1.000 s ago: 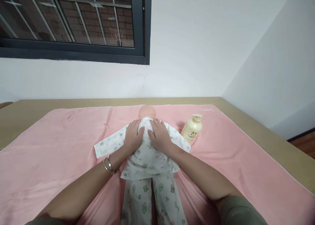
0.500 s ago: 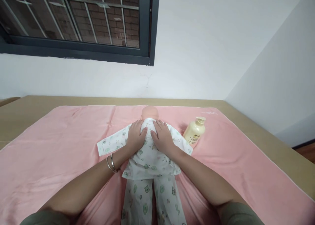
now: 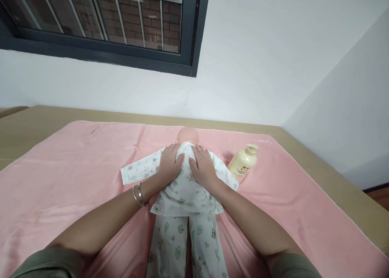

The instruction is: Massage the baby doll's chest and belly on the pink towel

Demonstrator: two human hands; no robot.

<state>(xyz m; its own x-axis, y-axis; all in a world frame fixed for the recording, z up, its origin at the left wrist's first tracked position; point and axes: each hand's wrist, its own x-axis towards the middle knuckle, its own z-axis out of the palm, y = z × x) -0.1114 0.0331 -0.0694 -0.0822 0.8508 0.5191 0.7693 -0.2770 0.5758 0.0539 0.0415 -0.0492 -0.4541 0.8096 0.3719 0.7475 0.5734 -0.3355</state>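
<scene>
A baby doll (image 3: 187, 136) lies on a pink towel (image 3: 69, 176), dressed in a white printed top (image 3: 185, 189) and matching trousers (image 3: 182, 245). My left hand (image 3: 170, 164) lies flat on the doll's upper body on the left side, fingers stretched toward the neck. My right hand (image 3: 203, 166) lies flat on the right side in the same way. Both thumbs meet near the middle of the doll's body. Two bangles ring my left wrist. The doll's head points away from me, and only its bare top shows.
A cream pump bottle (image 3: 244, 161) lies tilted on the towel just right of the doll's sleeve. The towel covers a tan table (image 3: 328, 164) set against a white wall, with a dark-framed window (image 3: 121, 31) above and a second wall close on the right.
My hands have stayed flat on the doll's upper body. The view has tilted and shifted a little, so the doll and bottle sit slightly further right in the picture.
</scene>
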